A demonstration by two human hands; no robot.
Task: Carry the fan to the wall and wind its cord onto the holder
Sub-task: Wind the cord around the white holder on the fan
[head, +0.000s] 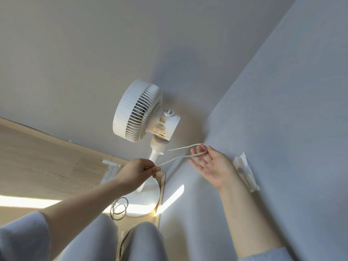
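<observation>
A white pedestal fan (139, 112) stands on its round base (145, 200) in the corner where two walls meet. Its white cord (180, 148) leaves the neck, loops around the fingers of my right hand (212, 164) and runs back to my left hand (140, 171). My left hand pinches the cord beside the fan's pole. My right hand is palm-up with fingers spread, the cord bend hooked over the fingertips. The rest of the cord lies in loose coils (119, 208) on the floor by the base. A small cord holder (161, 153) juts from the pole under the neck.
The wall on the right (282, 91) is very close, with a white folded paper-like piece (246, 172) stuck on it behind my right wrist. Wooden floor (37, 162) spreads to the left with a strip of tape (111, 163). My knees in grey trousers (143, 242) are below.
</observation>
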